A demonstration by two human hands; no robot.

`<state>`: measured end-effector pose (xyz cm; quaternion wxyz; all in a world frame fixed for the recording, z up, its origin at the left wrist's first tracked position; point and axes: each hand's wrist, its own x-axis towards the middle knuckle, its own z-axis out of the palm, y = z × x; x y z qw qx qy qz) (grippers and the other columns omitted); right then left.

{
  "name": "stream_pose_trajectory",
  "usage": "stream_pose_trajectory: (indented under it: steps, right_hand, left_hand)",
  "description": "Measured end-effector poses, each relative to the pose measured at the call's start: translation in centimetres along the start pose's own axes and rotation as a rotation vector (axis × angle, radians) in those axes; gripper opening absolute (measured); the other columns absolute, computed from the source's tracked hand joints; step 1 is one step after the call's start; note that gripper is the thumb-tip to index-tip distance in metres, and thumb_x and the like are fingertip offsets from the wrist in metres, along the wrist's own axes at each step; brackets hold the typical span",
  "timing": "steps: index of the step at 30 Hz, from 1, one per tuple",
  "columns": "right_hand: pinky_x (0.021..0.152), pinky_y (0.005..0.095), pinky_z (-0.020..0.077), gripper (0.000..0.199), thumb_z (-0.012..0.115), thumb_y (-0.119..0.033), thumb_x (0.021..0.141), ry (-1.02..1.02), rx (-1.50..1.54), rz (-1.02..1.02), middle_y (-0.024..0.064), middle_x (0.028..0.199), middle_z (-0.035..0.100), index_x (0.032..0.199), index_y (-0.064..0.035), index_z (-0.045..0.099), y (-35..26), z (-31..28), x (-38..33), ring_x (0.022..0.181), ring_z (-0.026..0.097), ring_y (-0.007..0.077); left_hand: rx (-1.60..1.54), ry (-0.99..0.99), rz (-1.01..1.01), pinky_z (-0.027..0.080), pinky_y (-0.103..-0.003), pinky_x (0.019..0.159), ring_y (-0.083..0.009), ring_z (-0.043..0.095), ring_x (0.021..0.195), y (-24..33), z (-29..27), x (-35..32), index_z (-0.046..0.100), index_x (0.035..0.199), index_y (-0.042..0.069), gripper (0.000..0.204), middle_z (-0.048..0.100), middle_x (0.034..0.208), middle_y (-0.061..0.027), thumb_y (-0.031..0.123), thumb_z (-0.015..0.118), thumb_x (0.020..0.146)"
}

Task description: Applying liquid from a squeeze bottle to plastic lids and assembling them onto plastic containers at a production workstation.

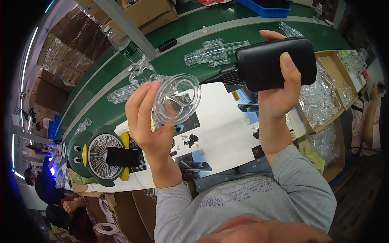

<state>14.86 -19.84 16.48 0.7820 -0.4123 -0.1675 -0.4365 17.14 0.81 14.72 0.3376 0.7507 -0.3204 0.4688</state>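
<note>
My left hand (148, 117) grips a clear plastic part with a wide round flange (196, 101), its fingers closed around the narrower body behind the rim. The flange is tilted, and its open face is turned toward the right. In my right hand (283, 91) is a black squeeze bottle (261, 60), lying on its side with the thumb across its front. Its thin black nozzle (212, 79) points left and ends at or very near the flange's right edge; contact cannot be told. Below both hands lies a printed white sheet (227, 141).
Another clear plastic assembly (212, 54) lies on the green table (170, 62). A water bottle (125, 46) stands at the back left. Nearer is a penguin-shaped fan (103, 152) with a phone (121, 156) before it. At right, a cardboard box (333, 121) holds clear parts. Other people sit at both sides.
</note>
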Motion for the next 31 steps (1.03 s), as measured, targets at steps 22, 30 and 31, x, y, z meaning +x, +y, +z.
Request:
stream_pose_trajectory:
  steps: [22,30,31]
  right_hand:
    - [0.064,0.022,0.0497,0.028,0.055,-0.02,0.077,-0.056,-0.058,0.031,0.0115,0.098,0.062,0.096,0.0001,0.058,-0.2,0.0,-0.2,0.072,0.059,0.0103]
    - [0.066,0.0228,0.0491,0.028,0.056,-0.019,0.077,-0.112,-0.088,0.049,0.0105,0.098,0.062,0.097,-0.001,0.059,-0.2,-0.4,-0.1,0.074,0.059,0.0102]
    - [0.068,0.0251,0.051,0.034,0.054,-0.023,0.077,-0.143,-0.146,0.069,0.0165,0.104,0.058,0.101,0.0008,0.054,-0.3,-0.5,-0.1,0.077,0.06,0.0144]
  left_hand:
    - [-0.227,-0.012,-0.123,0.043,-0.036,0.087,-0.0275,0.057,0.096,-0.2,0.0,-0.1,0.055,0.101,0.0,0.039,0.06,0.102,-0.015,-0.006,0.063,0.064]
    - [-0.262,-0.197,-0.112,0.042,-0.035,0.087,-0.0267,0.056,0.099,-1.8,-1.2,0.0,0.056,0.105,-0.001,0.044,0.059,0.105,-0.0155,-0.003,0.064,0.063]
    - [-0.264,-0.198,-0.112,0.042,-0.035,0.087,-0.0267,0.056,0.099,-1.7,-1.2,0.1,0.056,0.105,-0.001,0.044,0.059,0.105,-0.0155,-0.003,0.064,0.063]
